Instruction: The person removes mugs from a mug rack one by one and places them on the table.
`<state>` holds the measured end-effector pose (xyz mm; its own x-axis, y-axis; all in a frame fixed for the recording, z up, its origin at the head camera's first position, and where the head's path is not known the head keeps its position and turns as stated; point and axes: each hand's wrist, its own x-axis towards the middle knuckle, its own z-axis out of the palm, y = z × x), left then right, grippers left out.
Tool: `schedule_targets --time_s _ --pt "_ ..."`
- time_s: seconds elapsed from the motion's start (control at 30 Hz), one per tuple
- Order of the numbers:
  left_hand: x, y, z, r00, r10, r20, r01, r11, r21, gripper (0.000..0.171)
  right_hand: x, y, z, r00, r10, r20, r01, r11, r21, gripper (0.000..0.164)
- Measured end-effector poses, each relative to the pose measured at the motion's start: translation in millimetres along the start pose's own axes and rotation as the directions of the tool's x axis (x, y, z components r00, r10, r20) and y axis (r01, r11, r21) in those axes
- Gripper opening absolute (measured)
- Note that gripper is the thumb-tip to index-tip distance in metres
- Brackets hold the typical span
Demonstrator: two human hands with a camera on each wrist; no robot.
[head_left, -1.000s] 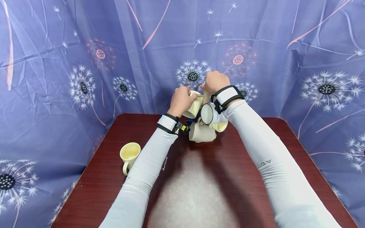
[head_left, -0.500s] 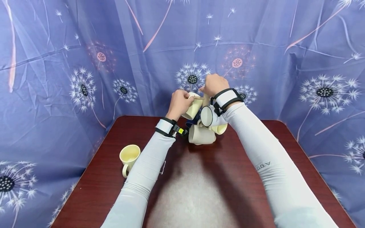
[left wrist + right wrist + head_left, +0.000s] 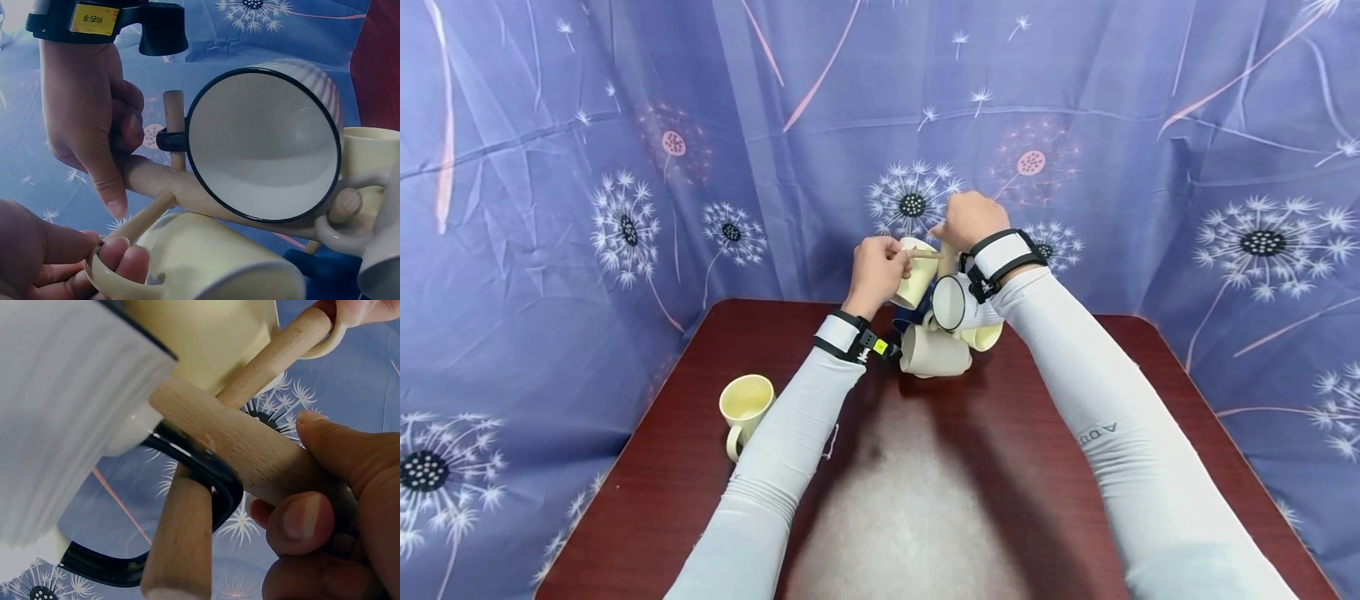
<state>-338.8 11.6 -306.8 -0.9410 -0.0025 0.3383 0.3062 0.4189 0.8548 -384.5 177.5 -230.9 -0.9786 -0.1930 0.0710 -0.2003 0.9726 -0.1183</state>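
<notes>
The pale-yellow mug (image 3: 917, 286), left hand (image 3: 874, 271) pinching its handle (image 3: 122, 287), has a black-rimmed mug (image 3: 950, 302) at four o'clock, right hand (image 3: 973, 219) gripping a wooden post (image 3: 190, 191).

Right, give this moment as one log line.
left hand: pinches tilted yellow mug by handle at a peg | right hand: grips wooden stand | black-rimmed mug: hung on stand | lone yellow mug: upright on table

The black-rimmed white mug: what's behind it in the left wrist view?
A wooden post and blue dandelion-print cloth; the mug hides part of each.
</notes>
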Motion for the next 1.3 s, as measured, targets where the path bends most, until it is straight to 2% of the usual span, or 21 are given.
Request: schedule_targets --time_s 0.37,0.67,0.83,1.07,1.3 --pt "-8.0 -7.9 1.8 1.0 -0.01 -0.012 0.01 1.0 -0.007 0.016 -7 0 3 1.0 -0.007 -0.01 0.007 1.0 0.015 0.041" --pt "-16.3 -16.7 -3.6 0.998 0.035 -0.049 -0.035 0.999 -0.005 0.015 -8 -4 -1 1.0 -0.006 -0.001 0.006 1.0 0.026 0.04" --pt "-21.8 -22.7 -6.6 0.998 0.039 -0.052 -0.038 0.999 0.01 0.014 -8 -4 -4 1.0 0.002 -0.002 -0.002 1.0 0.024 0.04" --pt "-39.4 -31.2 -10.6 0.998 0.04 -0.047 -0.039 0.999 0.017 0.015 -8 -4 -1 1.0 0.005 -0.003 -0.005 1.0 0.029 0.04" --pt "-57.4 -31.5 -21.3 0.994 0.087 -0.058 -0.085 0.995 0.044 0.014 -8 -3 -3 1.0 0.007 0.001 -0.007 0.999 0.043 0.039"
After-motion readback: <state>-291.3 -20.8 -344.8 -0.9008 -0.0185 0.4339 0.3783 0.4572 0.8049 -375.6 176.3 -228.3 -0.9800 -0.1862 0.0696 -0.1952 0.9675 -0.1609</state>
